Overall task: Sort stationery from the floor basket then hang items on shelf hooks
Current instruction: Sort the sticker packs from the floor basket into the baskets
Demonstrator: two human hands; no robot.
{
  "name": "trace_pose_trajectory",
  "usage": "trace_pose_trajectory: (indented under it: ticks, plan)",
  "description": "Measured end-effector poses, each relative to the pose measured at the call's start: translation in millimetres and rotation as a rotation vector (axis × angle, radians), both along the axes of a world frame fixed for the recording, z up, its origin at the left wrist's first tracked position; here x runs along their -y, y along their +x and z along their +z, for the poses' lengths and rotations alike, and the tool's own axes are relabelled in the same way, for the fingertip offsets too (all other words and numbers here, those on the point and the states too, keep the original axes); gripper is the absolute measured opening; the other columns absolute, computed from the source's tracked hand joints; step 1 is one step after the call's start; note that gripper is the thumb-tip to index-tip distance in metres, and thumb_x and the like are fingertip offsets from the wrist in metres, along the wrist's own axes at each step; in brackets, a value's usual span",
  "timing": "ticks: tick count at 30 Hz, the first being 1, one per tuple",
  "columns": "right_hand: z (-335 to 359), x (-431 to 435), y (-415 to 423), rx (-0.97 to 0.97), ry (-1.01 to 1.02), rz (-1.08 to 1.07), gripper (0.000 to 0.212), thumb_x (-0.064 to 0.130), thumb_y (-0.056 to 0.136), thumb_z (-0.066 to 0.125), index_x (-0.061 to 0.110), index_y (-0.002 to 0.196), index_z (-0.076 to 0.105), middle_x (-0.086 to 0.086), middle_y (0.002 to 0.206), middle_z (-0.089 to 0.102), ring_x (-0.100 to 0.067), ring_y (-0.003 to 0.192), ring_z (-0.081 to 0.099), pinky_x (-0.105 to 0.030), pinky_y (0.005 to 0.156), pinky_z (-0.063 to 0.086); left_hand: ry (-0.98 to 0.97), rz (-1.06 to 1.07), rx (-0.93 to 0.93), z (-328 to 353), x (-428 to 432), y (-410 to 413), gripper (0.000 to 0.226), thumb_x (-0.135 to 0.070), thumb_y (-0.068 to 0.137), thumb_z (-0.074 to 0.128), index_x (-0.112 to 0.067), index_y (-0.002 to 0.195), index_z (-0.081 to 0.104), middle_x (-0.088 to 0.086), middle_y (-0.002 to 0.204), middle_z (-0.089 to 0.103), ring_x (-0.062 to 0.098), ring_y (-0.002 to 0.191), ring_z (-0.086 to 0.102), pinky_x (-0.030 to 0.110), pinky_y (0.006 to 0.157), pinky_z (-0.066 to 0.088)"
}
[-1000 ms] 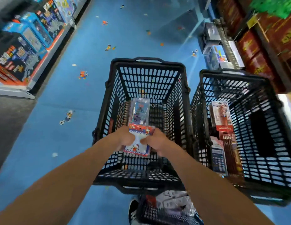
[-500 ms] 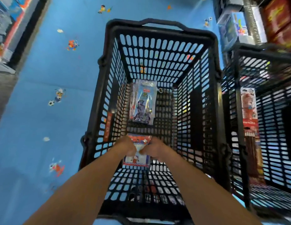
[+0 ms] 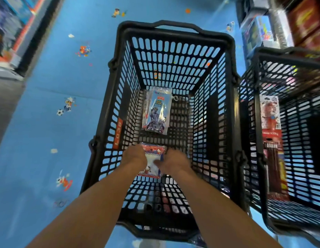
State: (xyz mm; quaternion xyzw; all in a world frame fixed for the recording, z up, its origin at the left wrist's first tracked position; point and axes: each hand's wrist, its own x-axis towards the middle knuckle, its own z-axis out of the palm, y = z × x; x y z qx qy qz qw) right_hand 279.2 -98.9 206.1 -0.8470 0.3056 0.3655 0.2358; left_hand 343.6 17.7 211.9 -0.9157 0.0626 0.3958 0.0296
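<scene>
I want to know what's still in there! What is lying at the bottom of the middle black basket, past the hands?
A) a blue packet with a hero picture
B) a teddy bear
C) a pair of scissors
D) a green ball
A: a blue packet lies flat on the bottom of the black basket, just beyond the red-and-white packet that the left hand and the right hand hold.

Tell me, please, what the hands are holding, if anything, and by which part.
Both hold one red, white and blue packet inside the black basket: the left hand grips its left edge, the right hand its right edge.
</scene>
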Motion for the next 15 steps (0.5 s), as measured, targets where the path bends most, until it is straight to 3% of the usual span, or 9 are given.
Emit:
trace_pose_trajectory:
  ticks: [3, 7, 10, 12, 15]
  plan:
    - [16, 5, -1, -0.012, 0.077, -0.036, 0.041, 0.043, 0.093, 0.066, 0.015, 0.122, 0.065, -0.007, 0.122, 0.067, -0.024, 0.105, 0.064, -0.028, 0.078, 0.05, -0.01, 0.004, -0.034, 21, 0, -5, 0.031, -0.012, 0.094, 0.066, -0.01, 0.124, 0.062, 0.01, 0.12, 0.066, 0.026, 0.109, 0.066, 0.029, 0.08, 0.051]
    - [52, 12, -2, 0.029, 0.085, -0.003, 0.035, 0.032, 0.086, 0.071, 0.012, 0.114, 0.066, -0.008, 0.113, 0.068, -0.024, 0.09, 0.062, -0.029, 0.074, 0.052, -0.052, -0.01, -0.043, 61, 1, -15, 0.025, -0.013, 0.092, 0.065, -0.008, 0.116, 0.062, 0.008, 0.104, 0.061, 0.023, 0.095, 0.061, 0.028, 0.073, 0.049]
    - [85, 13, -10, 0.156, 0.074, 0.02, 0.03, 0.032, 0.086, 0.071, 0.013, 0.107, 0.061, -0.005, 0.1, 0.063, -0.024, 0.087, 0.062, -0.03, 0.073, 0.054, -0.13, 0.042, 0.02, 95, 3, -31, 0.013, -0.015, 0.09, 0.064, -0.008, 0.1, 0.059, 0.01, 0.11, 0.065, 0.024, 0.089, 0.06, 0.031, 0.07, 0.048]
    - [109, 15, -21, 0.28, 0.088, 0.034, 0.036, 0.038, 0.086, 0.073, 0.016, 0.109, 0.057, -0.005, 0.099, 0.062, -0.026, 0.091, 0.063, -0.032, 0.074, 0.054, -0.204, 0.107, 0.099, 121, 3, -45, 0.015, -0.018, 0.091, 0.064, -0.012, 0.085, 0.051, 0.01, 0.101, 0.064, 0.027, 0.089, 0.06, 0.033, 0.073, 0.049]
    - [145, 18, -52, 0.49, 0.17, 0.038, 0.052, 0.045, 0.084, 0.077, 0.018, 0.122, 0.053, -0.006, 0.114, 0.065, -0.027, 0.103, 0.063, -0.036, 0.082, 0.055, -0.349, 0.181, 0.255, 158, -2, -72, 0.023, -0.028, 0.093, 0.067, -0.012, 0.098, 0.051, 0.009, 0.096, 0.06, 0.031, 0.094, 0.061, 0.035, 0.078, 0.049]
